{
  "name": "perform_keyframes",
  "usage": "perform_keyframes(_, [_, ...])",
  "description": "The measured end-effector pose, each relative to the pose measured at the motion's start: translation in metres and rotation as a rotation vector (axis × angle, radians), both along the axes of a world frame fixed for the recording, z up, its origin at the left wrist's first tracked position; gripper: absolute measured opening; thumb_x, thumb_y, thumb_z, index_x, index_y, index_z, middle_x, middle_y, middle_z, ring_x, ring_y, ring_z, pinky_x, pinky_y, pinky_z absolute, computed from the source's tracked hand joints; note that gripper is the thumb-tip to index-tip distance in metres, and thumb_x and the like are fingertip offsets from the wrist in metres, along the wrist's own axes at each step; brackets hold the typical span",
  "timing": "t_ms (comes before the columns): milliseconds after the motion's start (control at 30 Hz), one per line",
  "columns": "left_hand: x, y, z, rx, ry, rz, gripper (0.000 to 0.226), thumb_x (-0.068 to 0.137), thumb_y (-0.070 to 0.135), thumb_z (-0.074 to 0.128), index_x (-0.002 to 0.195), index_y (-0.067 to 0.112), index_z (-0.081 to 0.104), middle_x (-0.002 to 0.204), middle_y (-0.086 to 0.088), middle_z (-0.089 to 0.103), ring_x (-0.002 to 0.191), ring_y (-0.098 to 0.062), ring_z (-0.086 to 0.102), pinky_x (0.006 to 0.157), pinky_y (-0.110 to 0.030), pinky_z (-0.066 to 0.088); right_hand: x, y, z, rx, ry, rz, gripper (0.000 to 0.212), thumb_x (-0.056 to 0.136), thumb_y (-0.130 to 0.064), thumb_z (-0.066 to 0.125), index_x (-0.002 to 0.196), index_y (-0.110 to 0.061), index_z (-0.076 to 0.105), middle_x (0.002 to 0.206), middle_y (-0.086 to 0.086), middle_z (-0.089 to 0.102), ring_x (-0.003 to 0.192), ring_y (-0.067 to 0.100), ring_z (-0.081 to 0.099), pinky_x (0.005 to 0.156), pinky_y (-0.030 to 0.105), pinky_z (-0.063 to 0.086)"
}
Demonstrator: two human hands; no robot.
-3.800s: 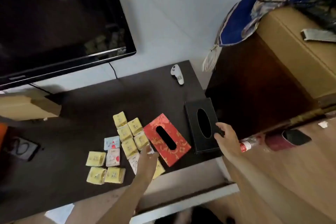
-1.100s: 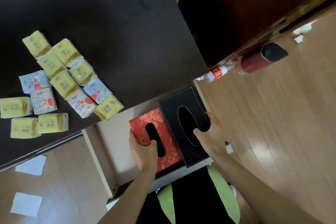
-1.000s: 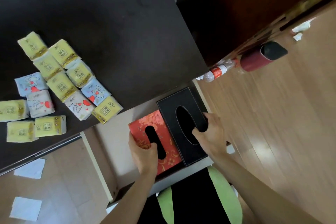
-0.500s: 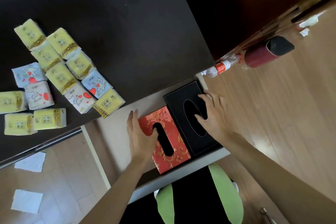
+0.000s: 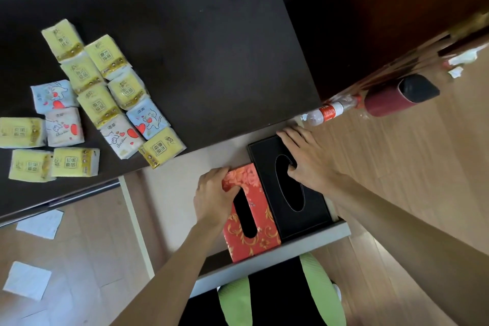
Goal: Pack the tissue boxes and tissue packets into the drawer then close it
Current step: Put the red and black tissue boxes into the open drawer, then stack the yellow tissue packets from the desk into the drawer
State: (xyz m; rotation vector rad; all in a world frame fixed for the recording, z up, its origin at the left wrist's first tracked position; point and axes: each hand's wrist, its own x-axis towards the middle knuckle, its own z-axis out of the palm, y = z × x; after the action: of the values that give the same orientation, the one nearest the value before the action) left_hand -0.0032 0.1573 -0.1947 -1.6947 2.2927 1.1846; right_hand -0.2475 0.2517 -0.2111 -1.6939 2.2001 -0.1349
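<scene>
A red patterned tissue box [image 5: 252, 235] and a black tissue box [image 5: 309, 209] lie side by side in the open white drawer [image 5: 172, 193], against its right side. My left hand [image 5: 214, 198] grips the far left corner of the red box, thumb at its slot. My right hand [image 5: 307, 156] lies flat on the far end of the black box with fingers spread. Several yellow and cartoon-printed tissue packets [image 5: 105, 103] sit on the dark tabletop [image 5: 198, 47] to the left.
The drawer's front panel [image 5: 277, 254] is nearest me. A plastic bottle [image 5: 325, 114] and a dark red cylinder [image 5: 397, 96] lie on the wooden floor at right. White paper scraps [image 5: 26, 283] lie on the floor at left. A brown cabinet [image 5: 370, 8] stands beyond.
Both boxes went from the tabletop into the drawer. In the last half second they slid right and squared up; my left hand shifted to the red box's far corner.
</scene>
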Motion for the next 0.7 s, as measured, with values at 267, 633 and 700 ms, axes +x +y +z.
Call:
perform_keyframes(267, [0.002,0.003,0.000,0.044,-0.004,-0.004,0.042,0.089,0.033,0.069,0.129,0.022,0.061,0.127,0.003,0.065,0.119,-0.019,0.055,0.094,-0.040,0.050,0.008,0.003,0.013,0.048,-0.033,-0.012,0.088,0.076,-0.009,0.083,0.154,-0.006,0.042,0.158,0.013,0.044,0.148,0.030,0.033,0.116,0.047,0.043])
perform_keyframes(633, [0.081,-0.041,0.052,0.120,0.229,0.170,0.025,0.096,0.017,0.060,0.113,0.033,0.070,0.109,0.024,0.067,0.100,0.004,0.062,0.080,-0.014,0.053,0.096,-0.045,0.083,-0.125,-0.522,-0.435,0.023,0.100,-0.014,0.063,0.119,-0.020,0.074,0.111,-0.012,0.074,0.107,0.001,0.066,0.092,0.026,0.055])
perform_keyframes(700, [0.103,-0.062,0.064,0.071,0.256,0.226,0.027,0.096,0.015,0.059,0.109,0.037,0.069,0.105,0.027,0.067,0.097,0.008,0.062,0.077,-0.012,0.052,0.118,-0.079,0.098,-0.142,-0.607,-0.432,0.021,0.102,-0.020,0.061,0.118,-0.022,0.073,0.110,-0.016,0.073,0.106,-0.004,0.066,0.088,0.017,0.052])
